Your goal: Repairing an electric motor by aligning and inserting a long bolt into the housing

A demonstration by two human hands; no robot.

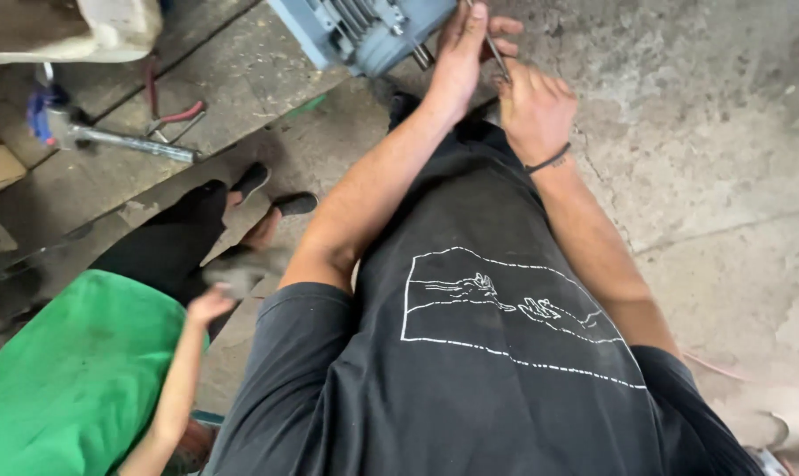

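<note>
Nearest, a co-worker in a green shirt [73, 370] sits at the left. Further out, the right hand [533, 110] pinches a thin metal tool [497, 55] — the left hand [461, 53] grips beside it, both against the grey electric motor [355, 31] on the concrete floor [725, 132]. Beyond, left — a hammer [108, 137].

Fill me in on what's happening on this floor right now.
A person in a black shirt works with both hands at the shaft end of a blue-grey electric motor on the concrete floor. The left hand rests against the motor, and the right hand holds a thin metal tool near it. Beside them crouches another person in a green shirt. Pliers lie further left.
</note>
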